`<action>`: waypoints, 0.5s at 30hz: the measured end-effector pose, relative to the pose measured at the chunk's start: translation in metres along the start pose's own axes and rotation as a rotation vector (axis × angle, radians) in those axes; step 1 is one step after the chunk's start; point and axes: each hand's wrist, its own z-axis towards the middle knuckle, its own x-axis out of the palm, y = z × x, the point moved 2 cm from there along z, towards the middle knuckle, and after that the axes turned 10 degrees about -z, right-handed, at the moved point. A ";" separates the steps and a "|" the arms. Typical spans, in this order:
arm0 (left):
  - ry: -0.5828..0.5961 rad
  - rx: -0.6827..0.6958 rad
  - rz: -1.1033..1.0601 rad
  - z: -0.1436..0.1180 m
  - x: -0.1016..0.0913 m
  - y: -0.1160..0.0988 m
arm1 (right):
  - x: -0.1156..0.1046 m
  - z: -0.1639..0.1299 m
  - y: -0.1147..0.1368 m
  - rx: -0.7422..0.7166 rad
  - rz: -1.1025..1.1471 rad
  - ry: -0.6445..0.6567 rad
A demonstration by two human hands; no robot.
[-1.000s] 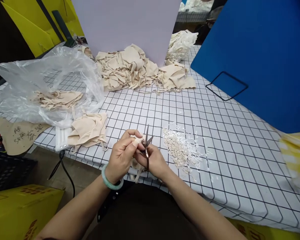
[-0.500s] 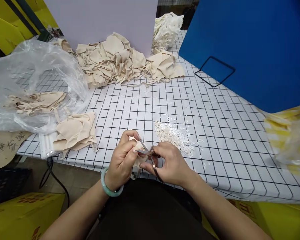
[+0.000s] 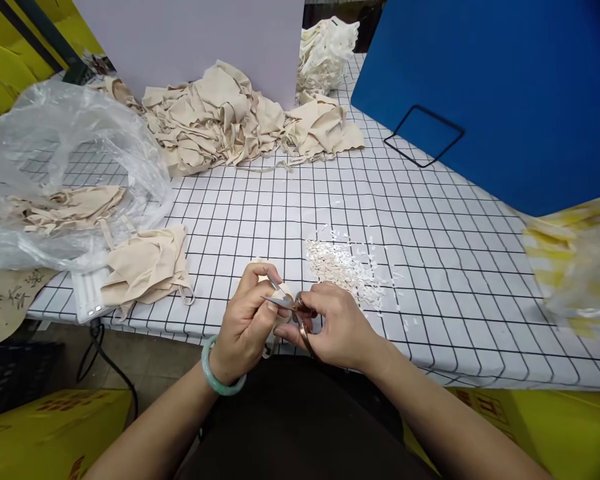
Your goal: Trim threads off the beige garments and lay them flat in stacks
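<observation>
My left hand (image 3: 253, 317), with a green bangle at the wrist, is closed on a beige piece of fabric (image 3: 281, 293), most of it hidden by the fingers. Thumb and fingers of my right hand (image 3: 337, 323) go through the handles of a pair of scissors (image 3: 297, 307). Its blades are spread and point left, lying across the fabric right by the left fingertips. Just beyond my right hand, a scatter of small white and beige snippets (image 3: 343, 267) covers part of the checked tablecloth (image 3: 240, 220).
Behind lies a heap of beige fabric pieces (image 3: 215, 127), with white ones (image 3: 327, 53) farther back. At left are a clear plastic bag (image 3: 145, 153), a small beige stack (image 3: 143, 267) and a white power strip (image 3: 87, 297). A blue board (image 3: 485, 87) stands at right.
The scissors have shifted slightly left, their blades reaching farther over the fabric by my left fingers. The camera view has moved a little; the piles stay as they were.
</observation>
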 end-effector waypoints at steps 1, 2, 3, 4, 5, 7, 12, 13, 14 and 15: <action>-0.002 0.002 -0.003 0.000 0.000 0.000 | 0.000 0.000 0.000 -0.001 0.004 -0.001; -0.004 0.003 -0.005 0.000 0.000 0.000 | 0.000 0.000 0.000 -0.001 0.009 -0.001; -0.006 0.002 -0.005 0.000 0.000 0.000 | 0.000 0.000 0.001 0.000 0.013 -0.002; -0.007 0.001 -0.003 -0.001 0.000 0.000 | 0.000 -0.001 0.001 0.005 0.015 -0.006; -0.005 0.001 0.003 -0.001 0.001 0.000 | 0.001 -0.001 0.001 0.012 0.015 -0.010; 0.003 -0.004 0.023 -0.002 0.002 0.001 | 0.001 -0.003 0.000 0.037 0.010 -0.014; 0.060 -0.009 0.049 0.005 0.012 0.005 | 0.000 -0.013 -0.010 0.131 -0.013 -0.016; 0.080 -0.007 0.046 0.008 0.016 0.007 | 0.000 -0.017 -0.013 0.152 -0.021 -0.029; 0.104 -0.002 0.042 0.011 0.020 0.008 | -0.002 -0.021 -0.017 0.174 -0.030 -0.046; 0.133 0.005 0.038 0.014 0.024 0.010 | -0.003 -0.025 -0.020 0.196 -0.039 -0.063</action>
